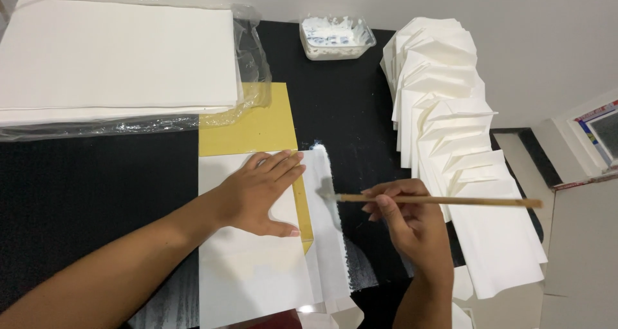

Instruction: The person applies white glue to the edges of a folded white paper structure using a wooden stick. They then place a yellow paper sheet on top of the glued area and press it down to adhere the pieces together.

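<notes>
The left hand (264, 194) lies flat, fingers spread and unclenched, pressing down a white sheet of paper (251, 271) that lies over a mustard-yellow card template (254, 126). Just beside its thumb, the right hand (409, 223) pinches a thin wooden-handled brush (438, 201) between thumb and fingers, handle pointing away to the right, bristles touching the white paper flap (322, 194) that sticks out past the yellow edge.

To do this stroke well, in my judgement, the flat palm should hold firm so the sheet cannot creep over the card, and the brush should run along the flap in light, even passes, staying on the paper rather than the black counter (96, 194), where pale smears already show.

Beyond the right hand, a fanned row of folded white paper pieces (450, 129) lies to its right. Farther off, ahead of the brush, sits a clear plastic tub of white paste (336, 38). Far beyond the left hand rests a plastic-wrapped stack of white sheets (119, 58).
</notes>
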